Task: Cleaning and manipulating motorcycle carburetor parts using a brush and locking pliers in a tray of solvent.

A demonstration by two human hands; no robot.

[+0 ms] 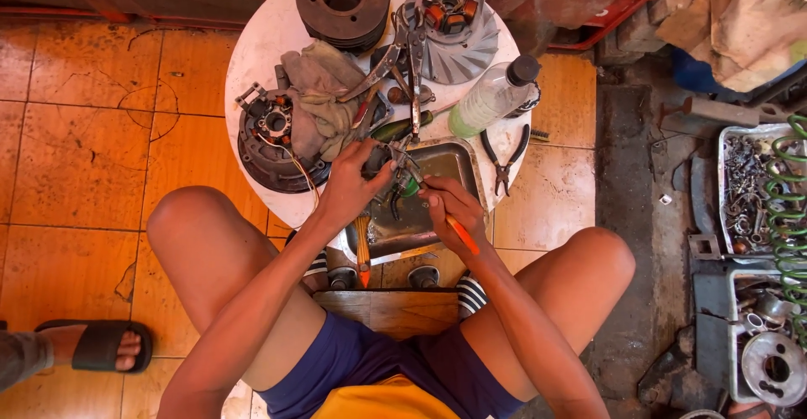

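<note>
My left hand point(353, 179) grips a small dark metal part point(376, 160) over the steel tray point(450, 163) on the round white table point(261, 45). My right hand point(450, 209) holds an orange-handled tool point(462, 236), its tip at a green piece point(409, 188) on that part. The two hands nearly touch above the tray. A second orange-handled tool point(362, 255) lies at the tray's near left edge.
On the table sit a finned cylinder point(343, 0), a fan-bladed rotor with coils point(450, 28), a dark engine cover point(269, 137), a rag point(324, 95), pliers point(507, 163) and a plastic bottle point(494, 95). Trays of metal parts point(744, 188) stand right. Another person's sandalled foot point(105, 345) is at left.
</note>
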